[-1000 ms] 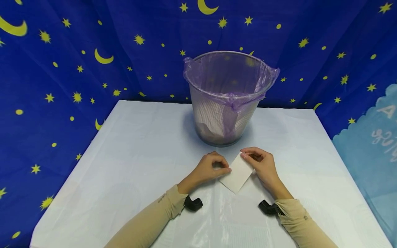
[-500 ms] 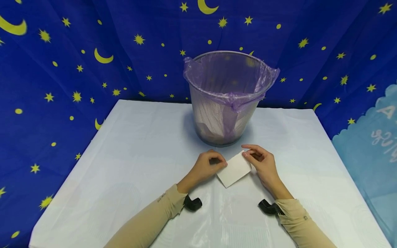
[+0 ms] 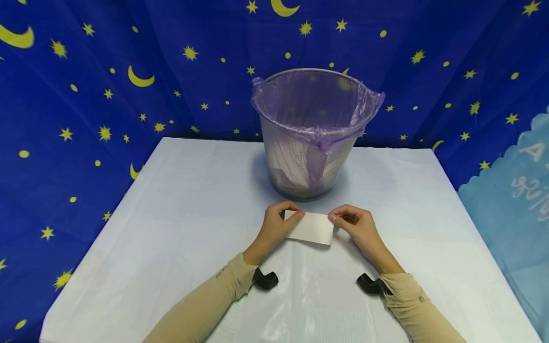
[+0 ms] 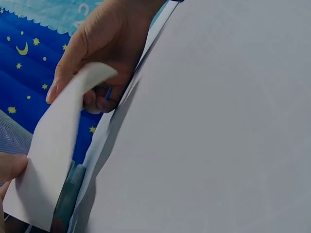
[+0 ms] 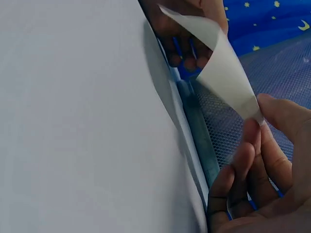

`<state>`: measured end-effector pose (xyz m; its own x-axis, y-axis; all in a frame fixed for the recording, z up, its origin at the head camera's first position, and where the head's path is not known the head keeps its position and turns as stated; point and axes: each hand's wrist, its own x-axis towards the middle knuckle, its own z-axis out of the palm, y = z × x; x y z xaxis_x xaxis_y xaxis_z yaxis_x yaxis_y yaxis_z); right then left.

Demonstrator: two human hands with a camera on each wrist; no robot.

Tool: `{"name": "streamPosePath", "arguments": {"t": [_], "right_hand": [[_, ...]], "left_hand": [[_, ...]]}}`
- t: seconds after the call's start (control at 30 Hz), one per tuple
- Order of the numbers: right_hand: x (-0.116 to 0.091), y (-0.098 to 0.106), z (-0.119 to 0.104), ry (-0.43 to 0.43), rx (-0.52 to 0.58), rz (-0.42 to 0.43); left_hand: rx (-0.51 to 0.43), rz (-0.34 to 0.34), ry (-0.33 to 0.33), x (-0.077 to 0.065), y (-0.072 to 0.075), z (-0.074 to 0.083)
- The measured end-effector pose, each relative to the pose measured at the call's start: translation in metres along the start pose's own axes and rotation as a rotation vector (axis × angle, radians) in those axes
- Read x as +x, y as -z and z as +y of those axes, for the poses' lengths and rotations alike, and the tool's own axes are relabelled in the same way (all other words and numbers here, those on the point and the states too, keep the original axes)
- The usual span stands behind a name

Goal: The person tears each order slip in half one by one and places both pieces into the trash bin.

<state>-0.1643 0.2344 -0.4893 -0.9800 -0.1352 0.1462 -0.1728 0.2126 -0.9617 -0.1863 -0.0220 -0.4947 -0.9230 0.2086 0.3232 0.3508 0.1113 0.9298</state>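
Observation:
A small white rectangular sheet of paper [image 3: 310,230] is held up between both hands in front of the basket. My left hand [image 3: 273,225] pinches its upper left part between thumb and fingers. At the upper right corner, the thumb and fingertips of my right hand [image 3: 359,229] pinch it. In the left wrist view the paper [image 4: 51,145] bends over at its far end, near the right hand [image 4: 104,43]. The right wrist view shows the sheet [image 5: 228,80] curved, one corner between the right thumb [image 5: 279,114] and fingers.
Behind the hands stands a wire mesh wastebasket [image 3: 283,152] lined with a purple plastic bag [image 3: 319,138]. A white cloth covers the table [image 3: 193,200]. A blue curtain [image 3: 163,38] with yellow stars and moons hangs behind. Black camera mounts [image 3: 266,280] sit at both wrists.
The paper has turned from a slanted diamond position to nearly level, its long edge toward the person. My left hand has shifted up and slightly left; the right hand's fingers have closed nearer the corner.

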Motion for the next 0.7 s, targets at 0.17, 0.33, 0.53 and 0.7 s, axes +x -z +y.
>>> {"name": "streamPosePath", "arguments": {"t": [0.17, 0.33, 0.53, 0.7], "right_hand": [[0.0, -0.001, 0.0, -0.005, -0.006, 0.011], [0.0, 0.0, 0.0, 0.017, -0.014, 0.009], [-0.002, -0.005, 0.0, 0.045, -0.03, -0.048], [-0.004, -0.015, -0.001, 0.057, -0.066, -0.056]], "left_hand": [[-0.003, 0.019, 0.021, 0.0, 0.0, -0.001], [0.004, 0.008, 0.021, 0.001, 0.0, -0.001], [0.01, -0.029, 0.008, 0.001, -0.001, -0.002], [-0.01, -0.068, 0.014, -0.001, 0.0, -0.001]]}}
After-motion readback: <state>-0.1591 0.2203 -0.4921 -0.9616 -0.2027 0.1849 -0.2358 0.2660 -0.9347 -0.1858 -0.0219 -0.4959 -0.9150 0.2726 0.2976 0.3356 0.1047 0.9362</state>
